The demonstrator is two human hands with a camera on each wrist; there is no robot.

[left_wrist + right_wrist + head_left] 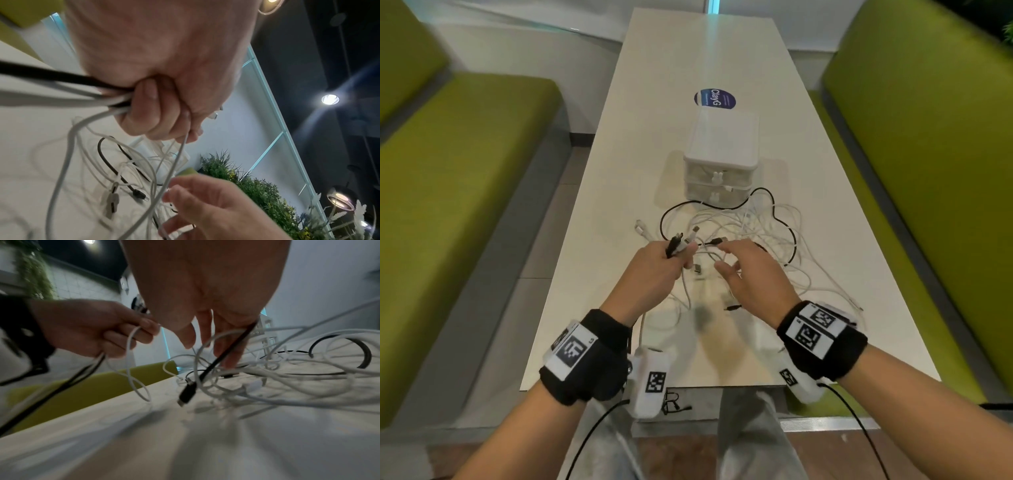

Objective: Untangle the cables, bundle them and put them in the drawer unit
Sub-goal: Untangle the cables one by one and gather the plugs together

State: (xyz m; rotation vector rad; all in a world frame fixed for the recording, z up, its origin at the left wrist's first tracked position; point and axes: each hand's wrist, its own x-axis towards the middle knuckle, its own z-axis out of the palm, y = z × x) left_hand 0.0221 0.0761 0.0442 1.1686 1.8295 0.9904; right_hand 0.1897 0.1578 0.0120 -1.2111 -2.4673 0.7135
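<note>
I hold my left hand [659,270] above the near half of the table [674,61], fingers curled round a bunch of cable ends [678,244], black and white together, with the plugs sticking out past the knuckles toward the far end. My right hand [751,274] hangs just beside it, fingers loosely spread and pointing down into the tangle of cables [750,226]; in the right wrist view a black cable [224,356] crosses the fingertips [230,360], but I cannot tell whether they grip it or only touch it.

Key relation: the tangle lies on the table just beyond both hands, spreading toward the right edge. Its loops run in every direction, so it has no single long axis. The right hand is nearer the bulk of it; the left hand anchors the gathered ends. My judgement: the next move is a pull with the right hand away from the left, drawing one cable clear.

The drawer unit [720,154], white, with two drawers showing, both shut, stands beyond the tangle on the table's midline, its front facing me.

Readable writing: a round blue sticker [715,98] behind the unit reads "ClayG"; its smaller print is illegible
</note>
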